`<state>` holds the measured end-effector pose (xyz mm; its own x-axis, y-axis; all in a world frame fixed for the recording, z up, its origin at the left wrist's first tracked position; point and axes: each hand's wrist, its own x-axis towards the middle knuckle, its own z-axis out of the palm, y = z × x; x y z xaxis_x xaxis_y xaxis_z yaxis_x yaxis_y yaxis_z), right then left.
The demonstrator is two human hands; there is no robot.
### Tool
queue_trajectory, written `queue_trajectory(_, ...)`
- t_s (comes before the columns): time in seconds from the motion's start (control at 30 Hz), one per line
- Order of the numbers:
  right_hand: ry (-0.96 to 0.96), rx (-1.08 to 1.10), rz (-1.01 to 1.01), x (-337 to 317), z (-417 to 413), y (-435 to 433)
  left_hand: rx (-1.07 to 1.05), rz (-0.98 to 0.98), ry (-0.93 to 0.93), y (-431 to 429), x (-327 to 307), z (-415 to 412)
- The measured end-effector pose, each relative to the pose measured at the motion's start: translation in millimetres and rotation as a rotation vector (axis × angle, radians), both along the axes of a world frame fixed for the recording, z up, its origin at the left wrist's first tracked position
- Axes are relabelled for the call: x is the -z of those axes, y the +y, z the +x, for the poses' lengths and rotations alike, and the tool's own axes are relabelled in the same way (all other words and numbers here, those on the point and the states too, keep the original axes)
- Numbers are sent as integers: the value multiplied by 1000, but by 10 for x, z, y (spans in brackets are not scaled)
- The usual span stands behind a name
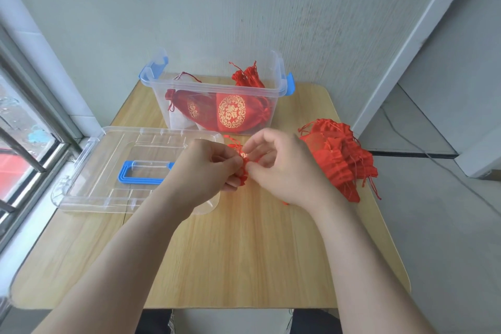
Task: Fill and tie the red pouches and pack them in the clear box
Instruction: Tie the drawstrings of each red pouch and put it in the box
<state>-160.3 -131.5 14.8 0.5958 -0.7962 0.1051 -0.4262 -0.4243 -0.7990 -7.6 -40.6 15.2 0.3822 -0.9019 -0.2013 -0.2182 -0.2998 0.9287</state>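
The left hand (206, 168) and right hand (282, 168) pinch one red pouch (242, 168) at mid frame. Some pouches sit in the clear box (160, 89); a pile (341, 160) waits at right.

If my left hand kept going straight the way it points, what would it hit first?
Probably the right hand, just past the red pouch that the left hand also pinches; the clear box lies beyond. Depth is unclear.

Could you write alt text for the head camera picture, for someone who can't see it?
The left hand and right hand pinch a small red pouch over a wooden table. Behind, an open clear box holds red pouches; its lid lies to the left, a pile of more pouches to the right.
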Motion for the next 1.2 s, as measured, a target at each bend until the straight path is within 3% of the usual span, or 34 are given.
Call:
queue_trajectory(0.43,60,-86,-443,154,94,11,15,23,67,-6,23,38)
queue_trajectory(0.57,76,-118,-490,191,108,31,-64,78,-16,-20,38,41)
queue_trajectory(0.8,157,-102,-522,183,91,52,-205,-1,26,-20,41,24)
queue_trajectory(1.0,133,9,-328,133,69,36,-161,-116,-221,-55,80,-27)
queue_trajectory(1.1,185,46,-232,82,75,40,-103,-180,-458,-79,92,-81)
queue_trajectory(1.2,168,57,19,17,18,5,-8,-268,-675,-80,96,-107)
